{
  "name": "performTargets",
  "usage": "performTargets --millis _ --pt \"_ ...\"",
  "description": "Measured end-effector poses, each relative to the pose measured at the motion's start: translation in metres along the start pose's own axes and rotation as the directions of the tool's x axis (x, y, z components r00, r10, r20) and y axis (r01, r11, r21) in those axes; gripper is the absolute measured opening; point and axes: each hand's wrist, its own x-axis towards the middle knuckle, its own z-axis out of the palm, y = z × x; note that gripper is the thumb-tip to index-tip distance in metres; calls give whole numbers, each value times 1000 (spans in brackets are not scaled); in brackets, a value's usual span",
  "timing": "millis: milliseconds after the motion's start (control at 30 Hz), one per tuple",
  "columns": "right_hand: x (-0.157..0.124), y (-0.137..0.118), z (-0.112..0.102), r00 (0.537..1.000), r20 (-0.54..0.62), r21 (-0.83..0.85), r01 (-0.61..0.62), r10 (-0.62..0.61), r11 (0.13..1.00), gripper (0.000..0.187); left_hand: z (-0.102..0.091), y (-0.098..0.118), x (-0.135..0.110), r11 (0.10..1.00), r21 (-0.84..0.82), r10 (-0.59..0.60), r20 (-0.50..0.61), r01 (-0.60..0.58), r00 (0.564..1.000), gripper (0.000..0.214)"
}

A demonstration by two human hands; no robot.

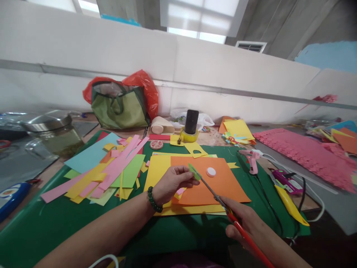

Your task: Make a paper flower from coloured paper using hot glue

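Between the fingertips of my left hand (180,179) is a small piece of green paper (193,170). My right hand (248,217) grips red-handled scissors (234,219), whose blades point up and left and meet the green paper. Both hands are above an orange sheet (223,186), which lies over yellow sheets (156,171). A small white disc (211,172) rests on the orange sheet, just beyond the scissor blades. A dark green beaded bracelet (152,199) circles my left wrist.
Paper strips (119,167) are piled on the green mat (178,234) at left, near a glass jug (55,134). At right lie a pink glue gun (252,160) and a yellow cutter (291,206). A phone (192,121) stands behind; a green bag (119,106) is at back left.
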Motion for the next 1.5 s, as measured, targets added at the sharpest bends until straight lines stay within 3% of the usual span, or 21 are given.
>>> performTargets --millis 300,533,967,1133,1233,1333,1500 --pt "-2 8 3 999 11 -50 -37 37 998 56 0 -1 -1 999 -19 -32 9 33 999 38" --pt "-6 9 5 1000 29 40 -2 1 999 69 1 1 -3 1000 7 -25 42 25 999 35" --pt "3 -3 6 1000 15 12 22 -22 1000 79 7 1 -9 994 81 -83 80 77 993 43" --pt "-1 7 14 994 -108 41 -10 14 999 68 6 2 -9 991 118 -66 90 55 994 42" --pt "-1 6 10 956 -268 157 -80 121 984 56 7 4 -11 986 164 -55 127 34 990 40" --pt "5 3 1 918 -380 276 -8 117 961 52 9 6 -14 975 218 -94 198 49 976 39" --pt "29 -10 3 949 -316 360 128 -8 924 54 9 4 -14 953 300 -125 248 47 961 37"
